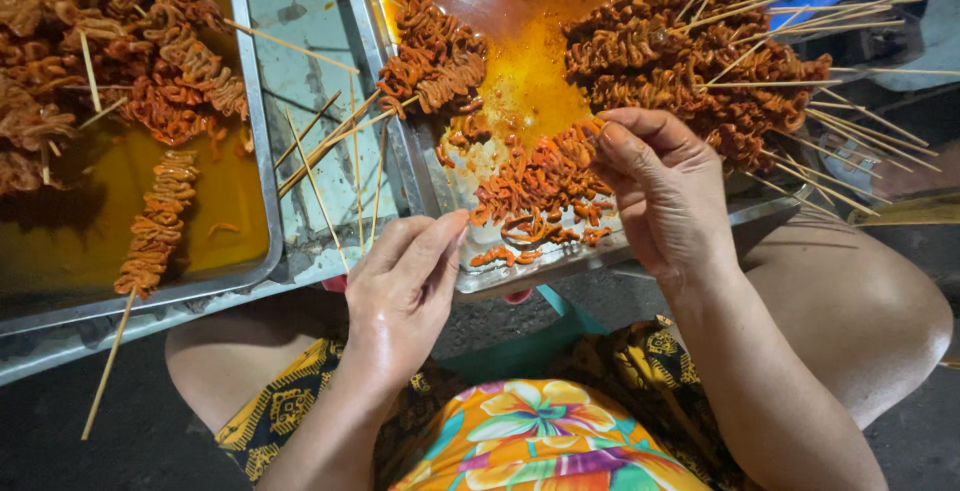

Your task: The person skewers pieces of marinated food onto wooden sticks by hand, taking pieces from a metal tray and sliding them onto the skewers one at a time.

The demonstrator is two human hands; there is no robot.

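My left hand [400,286] pinches the near end of a thin bamboo skewer at the front rim of a metal tray [560,266]. My right hand [665,191] pinches an orange, marinated strip of meat [540,186] from a loose heap in that tray, fingertips touching the meat. The skewer itself is mostly hidden between the two hands. Behind the heap lies a large pile of finished skewers [700,61] with sticks fanning to the right. A smaller folded bunch of meat [435,56] lies in orange sauce [520,71] at the tray's left.
A second metal tray [250,131] at the left holds more threaded skewers [155,226] in yellow-orange sauce. Loose bare bamboo sticks [330,146] lie across the gap between the trays. My bare knees and flowered shorts [540,431] sit under the trays.
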